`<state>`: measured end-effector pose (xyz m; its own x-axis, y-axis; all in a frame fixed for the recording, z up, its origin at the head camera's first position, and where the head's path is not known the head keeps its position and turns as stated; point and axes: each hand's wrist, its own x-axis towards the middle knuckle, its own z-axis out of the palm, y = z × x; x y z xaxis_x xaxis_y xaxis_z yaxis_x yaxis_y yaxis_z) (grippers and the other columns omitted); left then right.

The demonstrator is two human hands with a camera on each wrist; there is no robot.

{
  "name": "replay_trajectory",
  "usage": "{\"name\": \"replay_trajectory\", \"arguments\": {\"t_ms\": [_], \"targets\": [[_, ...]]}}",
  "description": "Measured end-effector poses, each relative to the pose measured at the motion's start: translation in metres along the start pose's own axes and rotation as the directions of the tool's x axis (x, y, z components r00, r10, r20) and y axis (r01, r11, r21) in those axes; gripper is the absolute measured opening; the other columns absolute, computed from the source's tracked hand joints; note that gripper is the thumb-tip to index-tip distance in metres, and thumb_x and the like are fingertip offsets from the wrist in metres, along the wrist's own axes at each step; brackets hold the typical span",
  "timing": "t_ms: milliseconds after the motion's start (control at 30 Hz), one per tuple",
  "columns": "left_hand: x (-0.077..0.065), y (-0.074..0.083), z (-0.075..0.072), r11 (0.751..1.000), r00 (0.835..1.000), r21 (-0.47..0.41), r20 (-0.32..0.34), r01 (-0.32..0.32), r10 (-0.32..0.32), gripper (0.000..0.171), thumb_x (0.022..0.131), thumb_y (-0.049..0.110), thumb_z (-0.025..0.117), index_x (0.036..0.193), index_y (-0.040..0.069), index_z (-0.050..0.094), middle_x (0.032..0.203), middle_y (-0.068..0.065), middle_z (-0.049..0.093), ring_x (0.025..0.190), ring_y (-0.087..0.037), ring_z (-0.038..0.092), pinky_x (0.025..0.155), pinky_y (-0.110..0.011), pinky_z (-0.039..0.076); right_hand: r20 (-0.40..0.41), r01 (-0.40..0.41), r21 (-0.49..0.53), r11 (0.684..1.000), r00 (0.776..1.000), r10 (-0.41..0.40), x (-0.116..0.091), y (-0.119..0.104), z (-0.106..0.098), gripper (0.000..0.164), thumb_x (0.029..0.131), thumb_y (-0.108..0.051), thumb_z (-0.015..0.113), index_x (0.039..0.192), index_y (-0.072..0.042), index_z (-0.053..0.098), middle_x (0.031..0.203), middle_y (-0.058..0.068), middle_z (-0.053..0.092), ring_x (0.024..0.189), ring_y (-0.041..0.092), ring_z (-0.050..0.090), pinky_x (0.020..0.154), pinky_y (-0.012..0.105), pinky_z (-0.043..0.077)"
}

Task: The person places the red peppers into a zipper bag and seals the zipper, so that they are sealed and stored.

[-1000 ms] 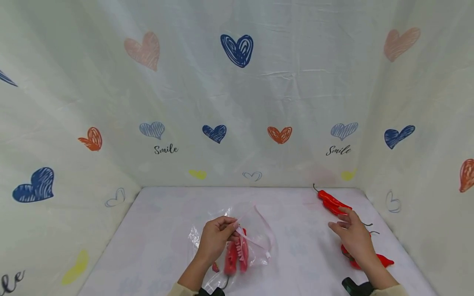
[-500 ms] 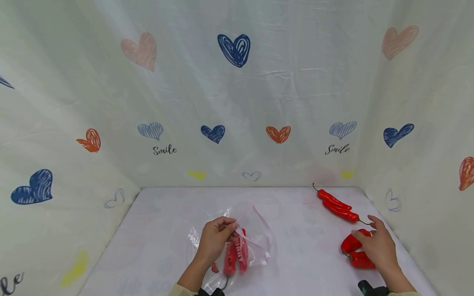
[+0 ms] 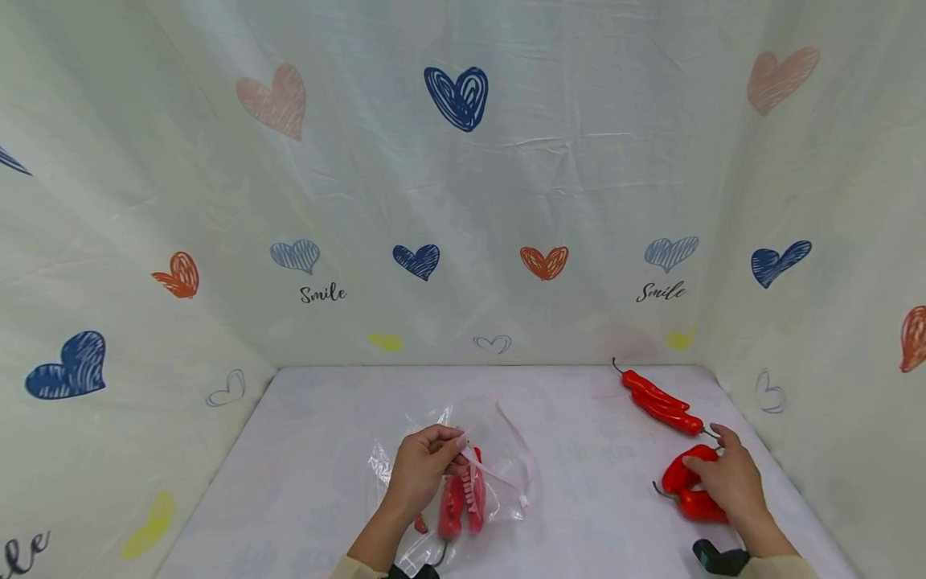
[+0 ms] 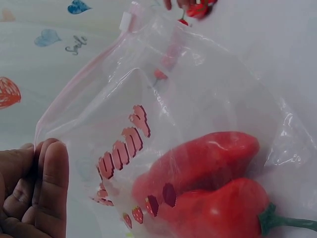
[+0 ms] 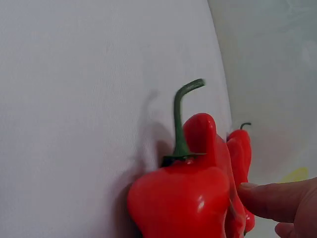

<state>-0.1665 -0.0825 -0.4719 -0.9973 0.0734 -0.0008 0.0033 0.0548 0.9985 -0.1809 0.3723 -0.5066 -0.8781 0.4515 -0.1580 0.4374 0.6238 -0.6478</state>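
My left hand pinches the rim of a clear zip bag with a pink zip edge and a white slider. Inside the bag lie two red peppers, one with a green stem pointing right in the left wrist view. On the right, my right hand grips a red pepper between thumb and fingers. Its thumb presses that pepper's side in the right wrist view. Against it sits another plump red pepper, its curved green stem standing out; my hand partly covers both.
Two long red chili peppers lie side by side toward the back right of the white table. A heart-printed curtain encloses the back and sides. Dark wrist camera mounts sit at my wrists.
My right hand moved from over the long chili peppers to the plump red peppers, then shifted slightly left as both peppers moved with it. My left hand stays on the bag.
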Motion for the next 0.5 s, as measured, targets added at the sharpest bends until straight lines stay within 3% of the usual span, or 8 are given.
{"name": "replay_trajectory", "arguments": {"t_ms": [300,500], "targets": [[0.0,-0.003,-0.002,1.0,1.0,0.008,0.017,-0.001,0.001,0.022,0.101,0.014,0.072,0.113,-0.005,0.072,0.088,-0.01,0.076,0.076,-0.017,0.074,0.069,-0.026,0.065,0.092,0.14,0.008,0.99,0.986,-0.141,-0.001,-0.019,0.018,0.091,0.092,-0.012,0.076,0.161,0.009,0.02,0.15,0.04,0.034,0.126,0.057,0.046,0.083,0.055,0.064],[-0.003,-0.002,-0.001,1.0,1.0,-0.015,0.019,-0.005,0.005,0.022,0.101,0.014,0.072,0.112,-0.005,0.073,0.09,-0.015,0.076,0.076,-0.019,0.075,0.069,-0.026,0.066,0.157,0.169,0.016,0.986,0.973,-0.169,-0.005,-0.034,0.033,0.087,0.094,-0.017,0.076,0.158,0.009,0.023,0.149,0.04,0.036,0.131,0.058,0.046,0.093,0.059,0.061]]}}
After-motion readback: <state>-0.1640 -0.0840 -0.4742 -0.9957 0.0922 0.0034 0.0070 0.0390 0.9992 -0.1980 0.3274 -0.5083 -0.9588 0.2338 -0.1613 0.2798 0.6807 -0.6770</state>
